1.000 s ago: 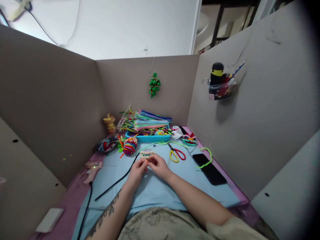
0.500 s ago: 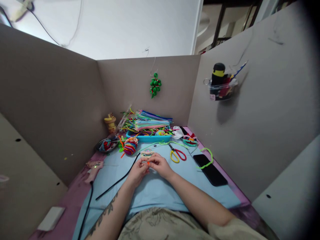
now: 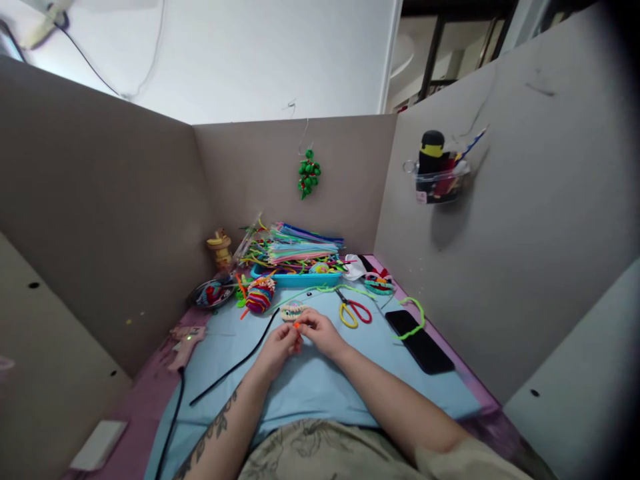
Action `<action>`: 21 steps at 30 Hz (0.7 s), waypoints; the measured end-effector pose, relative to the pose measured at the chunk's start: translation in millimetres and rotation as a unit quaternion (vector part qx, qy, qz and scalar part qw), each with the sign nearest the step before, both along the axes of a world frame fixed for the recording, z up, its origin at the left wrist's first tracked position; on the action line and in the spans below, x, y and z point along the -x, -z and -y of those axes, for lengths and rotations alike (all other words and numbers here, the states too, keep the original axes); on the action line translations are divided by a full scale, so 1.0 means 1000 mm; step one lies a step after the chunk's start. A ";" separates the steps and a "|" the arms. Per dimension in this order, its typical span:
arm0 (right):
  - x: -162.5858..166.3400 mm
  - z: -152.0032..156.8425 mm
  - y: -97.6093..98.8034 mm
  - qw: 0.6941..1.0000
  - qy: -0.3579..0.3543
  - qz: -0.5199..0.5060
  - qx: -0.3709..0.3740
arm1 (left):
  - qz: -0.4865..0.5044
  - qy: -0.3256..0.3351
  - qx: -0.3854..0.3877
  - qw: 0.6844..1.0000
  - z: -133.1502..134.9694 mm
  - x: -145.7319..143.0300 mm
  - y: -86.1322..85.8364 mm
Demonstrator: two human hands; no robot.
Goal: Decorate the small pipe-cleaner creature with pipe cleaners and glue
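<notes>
My left hand (image 3: pixel 280 345) and my right hand (image 3: pixel 321 332) meet over the light blue cloth, fingertips pinched together. Between them shows a small orange piece (image 3: pixel 297 325), mostly covered by the fingers and too small to make out its kind. Just beyond my fingertips lies a cream-coloured fuzzy piece with small coloured spots (image 3: pixel 291 311), partly hidden by my right hand. A black pipe cleaner (image 3: pixel 235 363) stretches across the cloth left of my left hand. Scissors with yellow and red handles (image 3: pixel 353 312) lie to the right of my right hand.
At the back, a blue tray (image 3: pixel 300 280) bears bundles of coloured pipe cleaners (image 3: pixel 305 250). A striped fuzzy ball (image 3: pixel 260 295) and a metal bowl (image 3: pixel 223 301) stand back left. A pink glue gun (image 3: pixel 186 343) lies left, a black phone (image 3: pixel 425 350) right. Grey panels (image 3: pixel 295 160) enclose three sides.
My hands keep pinching the orange piece, with the left fingers turned slightly and more curled. The whole view has shifted a little.
</notes>
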State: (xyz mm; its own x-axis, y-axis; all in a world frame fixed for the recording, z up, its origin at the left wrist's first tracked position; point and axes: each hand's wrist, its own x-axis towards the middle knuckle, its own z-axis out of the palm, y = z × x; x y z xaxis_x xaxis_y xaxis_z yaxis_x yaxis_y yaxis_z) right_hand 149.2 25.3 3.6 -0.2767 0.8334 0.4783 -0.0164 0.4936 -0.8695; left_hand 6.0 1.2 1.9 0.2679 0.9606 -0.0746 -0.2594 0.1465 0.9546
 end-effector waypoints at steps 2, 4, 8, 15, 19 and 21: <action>-0.001 0.000 -0.002 1.000 0.009 -0.003 -0.009 | -0.009 0.016 0.000 1.000 0.001 -0.001 0.000; -0.001 0.001 -0.003 1.000 0.011 -0.012 -0.012 | -0.014 0.019 -0.012 1.000 0.002 -0.002 0.000; -0.002 0.001 -0.004 1.000 0.003 -0.010 -0.009 | -0.023 -0.007 -0.037 0.999 0.000 -0.001 0.000; -0.007 0.001 -0.010 0.998 0.018 0.043 -0.043 | -0.052 -0.066 -0.055 0.995 -0.005 0.002 0.004; -0.008 0.003 -0.012 0.995 0.018 0.067 -0.070 | -0.072 -0.089 -0.076 0.991 -0.005 0.003 0.005; -0.008 0.004 -0.011 0.993 0.022 0.080 -0.085 | -0.081 -0.100 -0.088 0.988 -0.005 0.003 0.005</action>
